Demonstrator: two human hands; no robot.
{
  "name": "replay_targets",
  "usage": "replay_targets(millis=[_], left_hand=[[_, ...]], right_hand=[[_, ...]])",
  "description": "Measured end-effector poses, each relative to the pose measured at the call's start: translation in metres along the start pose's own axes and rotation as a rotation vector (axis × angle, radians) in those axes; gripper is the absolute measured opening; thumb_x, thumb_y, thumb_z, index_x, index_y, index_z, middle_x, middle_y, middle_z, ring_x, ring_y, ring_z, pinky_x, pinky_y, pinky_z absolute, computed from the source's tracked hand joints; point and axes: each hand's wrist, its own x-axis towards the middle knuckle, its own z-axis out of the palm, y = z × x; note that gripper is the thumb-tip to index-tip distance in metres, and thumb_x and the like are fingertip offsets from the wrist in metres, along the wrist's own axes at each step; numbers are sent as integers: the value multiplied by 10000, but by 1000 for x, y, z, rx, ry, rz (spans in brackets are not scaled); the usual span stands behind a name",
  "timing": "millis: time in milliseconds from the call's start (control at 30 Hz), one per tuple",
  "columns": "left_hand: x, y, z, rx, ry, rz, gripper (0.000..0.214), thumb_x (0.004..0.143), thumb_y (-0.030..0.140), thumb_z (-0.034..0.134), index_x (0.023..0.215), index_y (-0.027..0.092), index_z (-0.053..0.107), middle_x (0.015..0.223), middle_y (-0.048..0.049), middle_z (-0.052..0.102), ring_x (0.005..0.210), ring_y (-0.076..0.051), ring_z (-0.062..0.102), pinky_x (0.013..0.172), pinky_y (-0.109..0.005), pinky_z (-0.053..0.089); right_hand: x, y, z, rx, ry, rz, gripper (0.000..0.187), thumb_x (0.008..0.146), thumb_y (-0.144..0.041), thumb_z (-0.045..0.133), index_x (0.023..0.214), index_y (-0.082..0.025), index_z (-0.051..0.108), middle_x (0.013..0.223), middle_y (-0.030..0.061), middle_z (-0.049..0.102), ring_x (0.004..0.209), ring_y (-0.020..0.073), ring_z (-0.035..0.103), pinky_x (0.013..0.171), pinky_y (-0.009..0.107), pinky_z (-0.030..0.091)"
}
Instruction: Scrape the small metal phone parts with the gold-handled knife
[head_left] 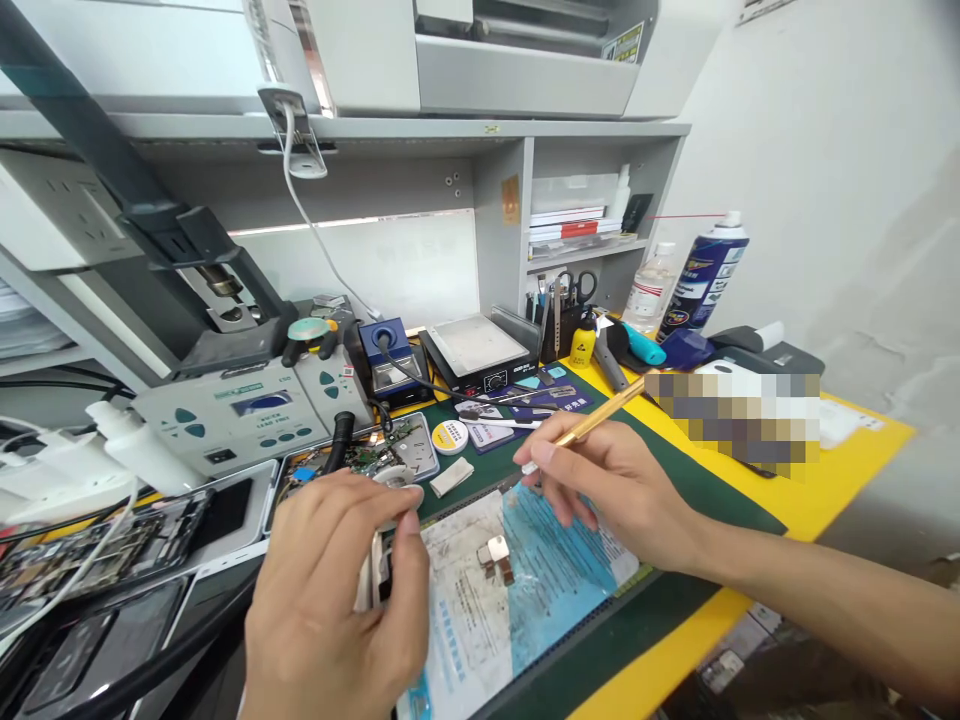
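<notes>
My right hand (592, 465) is closed in a pen grip round a gold pen-shaped tool (606, 412). A small white bit shows at the tool's lower end. My left hand (337, 590) is curled, index finger and thumb nearly meeting; what they hold, if anything, I cannot make out. Behind its fingertips is a whitish round thing (393, 476), partly hidden. Between the hands lies a stained white-and-blue printed sheet (547, 580). On it rests a small shiny metal part with a brown flex-like piece (496, 556), apart from both hands.
A green mat (675, 620) covers part of the yellow table (832, 475). Rework station (255, 405), soldering iron stand (390, 360) and heating plate (480, 350) stand behind. Circuit boards (82, 545) and a black cable (165, 640) crowd the left. Spray can (701, 275) stands back right.
</notes>
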Motion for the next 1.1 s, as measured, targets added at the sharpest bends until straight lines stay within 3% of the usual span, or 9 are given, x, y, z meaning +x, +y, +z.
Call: replay_targets(millis=[100,267,500,567,700,767,867,967,1100], left_hand=[[2,-5,-1,35,14,-2,104,909,116,596,986,167,644,901,-51,645,900,-196,599,868,-382,458],[4,-7,-3,53,-39,4,102,921,159,590,1007,188,637,921,-50,639,925,-218,588,871,-398,441],[8,-17,-6,80,-150,-53,119,957,266,553,1030,215,632,943,-43,647,963,-230,582,850,-390,458],[17,-22,-7,92,-252,-89,156,973,317,527,1003,212,637,914,-36,661,918,-219,602,811,-377,485],[49,-25,0,148,-601,-147,175,975,311,532,960,203,669,869,-12,667,846,-181,635,781,-353,528],[67,-22,10,201,-798,-184,205,980,349,580,991,161,660,893,-14,672,798,-152,643,760,-341,553],[89,-15,31,301,-1023,-235,279,975,394,605,1117,156,642,1071,-58,679,910,-172,669,820,-374,581],[97,-10,49,406,-1153,-289,320,966,384,620,1204,170,618,1194,-82,652,1023,-207,661,880,-414,577],[96,-7,61,485,-1224,-342,335,964,379,623,1230,176,609,1242,-89,635,1076,-223,648,914,-436,567]], right_hand=[[3,-1,-2,27,66,-61,240,964,-346,603,868,-140,678,476,-51,547,431,67,490,514,200,469],[10,-7,-9,57,186,-70,222,886,-343,631,811,-136,659,606,14,635,441,88,517,346,196,308],[14,-10,-15,93,191,-95,206,879,-326,614,764,-155,635,531,-8,589,422,86,478,348,193,303],[15,-10,-16,108,175,-89,194,876,-320,608,776,-155,634,589,6,623,422,81,482,343,195,297],[16,-9,-16,134,142,-71,167,867,-300,609,781,-158,629,605,-1,624,415,72,469,344,194,282],[15,-8,-15,146,127,-68,167,867,-302,610,780,-160,624,612,-4,629,406,67,458,346,195,274],[15,-7,-14,163,113,-67,169,869,-304,609,777,-162,611,616,-5,637,389,64,445,347,198,267],[16,-7,-14,175,105,-70,155,867,-285,598,771,-162,602,584,-18,615,373,66,432,347,200,262],[16,-9,-16,187,94,-77,150,872,-266,596,760,-166,596,501,-49,559,357,67,414,359,198,271]])
